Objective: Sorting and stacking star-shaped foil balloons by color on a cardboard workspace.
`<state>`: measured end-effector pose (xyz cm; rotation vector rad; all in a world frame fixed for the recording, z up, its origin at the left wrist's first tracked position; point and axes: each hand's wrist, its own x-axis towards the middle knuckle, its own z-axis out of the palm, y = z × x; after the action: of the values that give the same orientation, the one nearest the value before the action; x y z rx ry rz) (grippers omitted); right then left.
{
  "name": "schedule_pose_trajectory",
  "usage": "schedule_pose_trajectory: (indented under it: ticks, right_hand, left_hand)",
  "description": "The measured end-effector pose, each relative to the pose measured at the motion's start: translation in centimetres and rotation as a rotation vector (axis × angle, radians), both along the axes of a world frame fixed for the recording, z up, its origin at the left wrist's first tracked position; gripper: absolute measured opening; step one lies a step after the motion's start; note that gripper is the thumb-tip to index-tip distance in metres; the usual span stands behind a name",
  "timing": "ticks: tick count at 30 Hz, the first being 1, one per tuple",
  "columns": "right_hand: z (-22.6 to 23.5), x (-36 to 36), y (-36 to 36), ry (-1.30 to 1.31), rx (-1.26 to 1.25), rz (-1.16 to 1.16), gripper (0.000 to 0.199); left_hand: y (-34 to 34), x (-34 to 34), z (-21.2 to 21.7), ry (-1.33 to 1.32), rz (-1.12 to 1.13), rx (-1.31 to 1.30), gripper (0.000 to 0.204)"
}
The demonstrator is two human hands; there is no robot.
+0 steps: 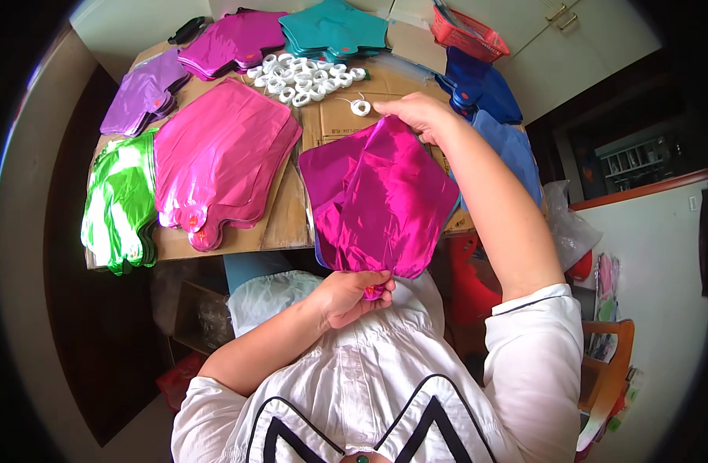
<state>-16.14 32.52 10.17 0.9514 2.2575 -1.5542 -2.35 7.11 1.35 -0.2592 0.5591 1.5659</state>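
A shiny magenta foil balloon (pixel 385 193), flat and uninflated, hangs in front of me at the table's near edge, its surface creased. My left hand (pixel 350 299) pinches its narrow tail with a small red mark, close to my shirt. At its far corner, my right hand (pixel 419 116) has its fingers on the foil, apparently gripping it; the thumb is partly hidden. Just left of those fingertips lies a single small white ribbon roll (pixel 360 108) with a loose end. More white ribbon rolls (pixel 296 77) are heaped farther back on the cardboard.
Stacks of flat foil balloons ring the cardboard-covered table (pixel 288 224): green (pixel 121 201), pink (pixel 223 150), purple (pixel 144 92), magenta (pixel 234 40), teal (pixel 334 29) and blue (pixel 485 85). A red plastic basket (pixel 469 37) stands at the back right. A wooden chair (pixel 618 370) is at right.
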Motion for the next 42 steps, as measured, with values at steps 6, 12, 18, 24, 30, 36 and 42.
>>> schedule_pose_trajectory:
  ticks: [6, 12, 18, 24, 30, 36, 42]
  right_hand:
    - [-2.2, -1.8, -0.4, -0.134, 0.767, 0.286, 0.027]
    - [-1.9, -1.3, -0.8, -0.042, 0.697, 0.2, 0.021]
    - [-3.7, -1.7, 2.0, 0.109, 0.371, 0.191, 0.029]
    - [0.9, 1.2, 3.5, 0.053, -0.184, 0.111, 0.033]
    - [-3.3, 1.8, 3.6, 0.253, 0.058, 0.15, 0.024]
    - [-4.8, 1.3, 4.9, 0.453, 0.055, -0.027, 0.016]
    - [-3.1, 2.3, 5.7, 0.513, 0.315, -0.077, 0.014]
  left_hand:
    - [0.3, 0.1, 0.9, 0.045, 0.007, -0.026, 0.011]
    - [0.6, -0.1, 1.5, 0.0, 0.023, -0.084, 0.014]
    - [0.6, 0.0, 0.5, -0.004, 0.016, -0.024, 0.018]
    - [0.2, -0.2, 0.2, 0.019, 0.018, -0.002, 0.017]
    - [0.2, 0.2, 0.1, 0.04, 0.047, -0.01, 0.016]
    - [0.0, -0.4, -0.1, 0.069, 0.045, -0.012, 0.017]
    - [-0.1, -0.3, 0.0, 0.051, 0.052, -0.022, 0.017]
